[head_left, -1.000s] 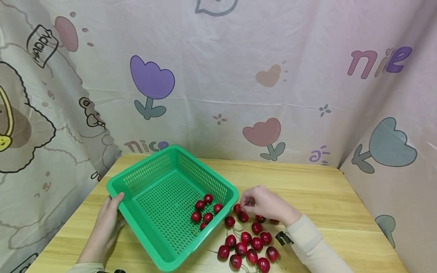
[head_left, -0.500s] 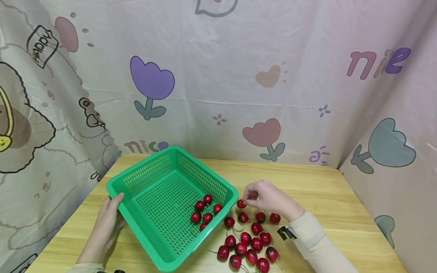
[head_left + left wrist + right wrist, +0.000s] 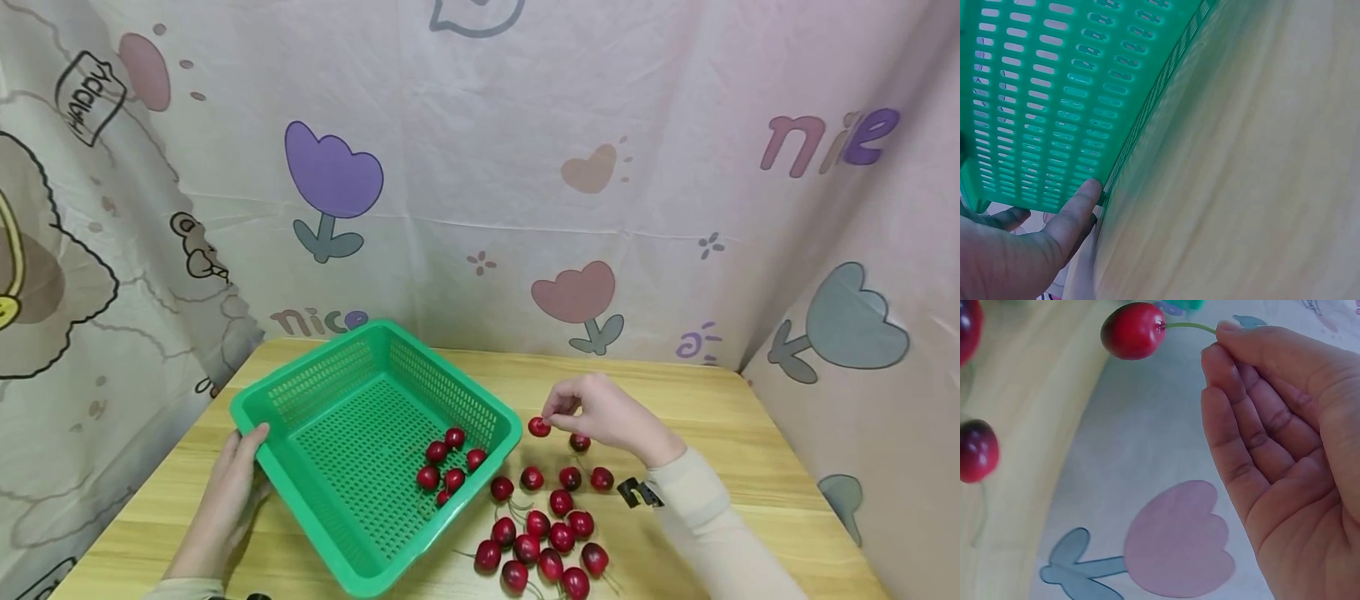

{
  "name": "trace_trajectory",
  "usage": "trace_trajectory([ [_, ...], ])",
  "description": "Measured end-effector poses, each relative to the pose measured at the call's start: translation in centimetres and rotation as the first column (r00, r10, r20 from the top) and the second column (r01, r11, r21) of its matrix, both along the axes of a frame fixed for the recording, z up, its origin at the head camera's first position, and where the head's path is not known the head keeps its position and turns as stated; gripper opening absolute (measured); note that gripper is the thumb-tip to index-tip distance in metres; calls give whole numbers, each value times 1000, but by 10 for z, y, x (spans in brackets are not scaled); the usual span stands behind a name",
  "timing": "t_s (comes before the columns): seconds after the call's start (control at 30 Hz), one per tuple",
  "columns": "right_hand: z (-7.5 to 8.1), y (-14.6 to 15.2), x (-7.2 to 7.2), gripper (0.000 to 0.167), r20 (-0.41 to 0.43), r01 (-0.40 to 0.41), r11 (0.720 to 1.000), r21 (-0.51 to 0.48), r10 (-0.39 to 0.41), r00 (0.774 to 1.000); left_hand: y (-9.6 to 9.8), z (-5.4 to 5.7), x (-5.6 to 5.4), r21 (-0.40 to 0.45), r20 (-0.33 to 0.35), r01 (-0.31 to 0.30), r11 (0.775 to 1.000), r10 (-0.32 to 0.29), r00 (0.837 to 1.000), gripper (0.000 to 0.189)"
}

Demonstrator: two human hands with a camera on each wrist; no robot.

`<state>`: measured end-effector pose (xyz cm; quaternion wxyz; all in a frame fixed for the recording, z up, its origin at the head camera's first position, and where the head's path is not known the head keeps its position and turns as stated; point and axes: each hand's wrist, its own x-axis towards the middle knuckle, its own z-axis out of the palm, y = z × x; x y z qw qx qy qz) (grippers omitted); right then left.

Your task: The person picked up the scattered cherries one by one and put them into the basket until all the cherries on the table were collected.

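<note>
My right hand pinches the green stem of a red cherry between thumb and forefinger. In the head view this cherry hangs just right of the green plastic basket. My left hand grips the basket's left corner, thumb over the rim, other fingers mostly hidden below it. The left wrist view shows its fingers against the slotted wall. Several cherries lie inside the basket, toward its right corner. Another group of cherries with stems lies on the table beside the basket.
A single cherry lies below my right hand, behind the group. The wooden table ends at a printed fabric backdrop with tulips, which also hangs along both sides.
My right hand has moved up and to the right, carrying the cherry by its stem away from the others. Cherries behind the hand have come into view. The left hand and basket stay put.
</note>
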<state>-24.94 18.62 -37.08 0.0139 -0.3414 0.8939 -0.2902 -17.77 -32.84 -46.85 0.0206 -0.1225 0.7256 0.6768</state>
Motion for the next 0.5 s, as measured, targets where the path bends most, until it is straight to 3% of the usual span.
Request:
trace_trajectory([
  [0.17, 14, -2, -3, 12, -51, -21, 999, -35, 20, 999, -2, -2, 3, -4, -34, 3, 1000, -3, 999, 82],
  [0.5, 36, -18, -5, 12, -148, -73, 996, -48, 65, 987, 0, 1, 2, 21, -17, -10, 1000, 10, 1000, 81],
])
